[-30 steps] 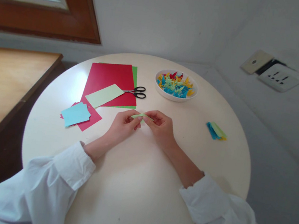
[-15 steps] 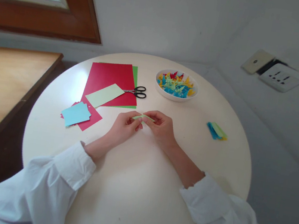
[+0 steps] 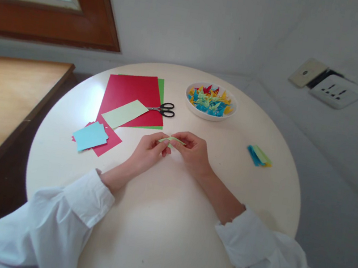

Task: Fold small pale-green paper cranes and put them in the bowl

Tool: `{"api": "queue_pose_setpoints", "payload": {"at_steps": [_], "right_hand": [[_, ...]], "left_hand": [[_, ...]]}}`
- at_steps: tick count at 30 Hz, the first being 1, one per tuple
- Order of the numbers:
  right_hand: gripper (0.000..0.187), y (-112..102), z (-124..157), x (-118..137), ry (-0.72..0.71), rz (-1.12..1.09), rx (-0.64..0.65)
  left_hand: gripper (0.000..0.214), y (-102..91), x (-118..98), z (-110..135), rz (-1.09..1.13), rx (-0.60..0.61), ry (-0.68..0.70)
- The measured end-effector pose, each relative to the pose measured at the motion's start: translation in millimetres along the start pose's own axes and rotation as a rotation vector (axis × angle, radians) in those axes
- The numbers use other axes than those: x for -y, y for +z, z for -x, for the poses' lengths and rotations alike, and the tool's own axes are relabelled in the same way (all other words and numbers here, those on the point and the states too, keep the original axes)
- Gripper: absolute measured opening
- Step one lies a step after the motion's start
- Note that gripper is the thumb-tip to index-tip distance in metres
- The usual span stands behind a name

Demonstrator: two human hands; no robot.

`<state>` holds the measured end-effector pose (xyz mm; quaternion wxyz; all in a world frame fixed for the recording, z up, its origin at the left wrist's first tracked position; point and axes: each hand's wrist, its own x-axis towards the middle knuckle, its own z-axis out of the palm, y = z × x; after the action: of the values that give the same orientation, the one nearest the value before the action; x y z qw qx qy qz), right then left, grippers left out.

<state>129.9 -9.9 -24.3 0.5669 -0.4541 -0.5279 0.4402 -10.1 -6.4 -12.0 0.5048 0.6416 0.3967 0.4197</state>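
Note:
At the middle of the round cream table (image 3: 158, 221), my left hand (image 3: 147, 151) and my right hand (image 3: 193, 152) meet, both pinching a small folded piece of light green paper (image 3: 171, 139) between fingertips. The paper is thin and narrow, held just above the tabletop. Both wrists rest low over the table, in white sleeves.
Red and green paper sheets (image 3: 131, 94) lie at the back left with a light green strip (image 3: 124, 113) on top. Black scissors (image 3: 164, 110) sit beside them. Small blue squares (image 3: 90, 136) lie left. A white bowl (image 3: 209, 114) holds several coloured folded pieces. A small paper stack (image 3: 259, 156) lies right.
My fingers have shifted slightly on the green paper; the fold looks a little flatter and longer. Nothing else on the table has moved.

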Motion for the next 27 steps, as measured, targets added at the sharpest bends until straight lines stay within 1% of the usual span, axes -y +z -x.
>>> {"api": "queue_pose_setpoints", "payload": {"at_steps": [9,13,19,27], "right_hand": [[0.018,-0.7,-0.4,0.8,-0.02,0.039,-0.027],[0.018,-2.5,-1.1,-0.3,-0.019,0.043,-0.011],[0.016,-4.0,-0.1,3.0,-0.024,0.108,-0.018],[0.015,-2.2,0.6,3.7,-0.012,0.097,-0.032]], "left_hand": [[0.031,0.6,1.0,-1.5,-0.04,-0.027,0.004],[0.03,0.6,0.8,-2.3,-0.065,-0.047,-0.007],[0.031,0.5,-0.6,-2.0,-0.109,-0.063,0.006],[0.029,1.8,-1.7,-1.2,-0.13,-0.069,0.006]]}}
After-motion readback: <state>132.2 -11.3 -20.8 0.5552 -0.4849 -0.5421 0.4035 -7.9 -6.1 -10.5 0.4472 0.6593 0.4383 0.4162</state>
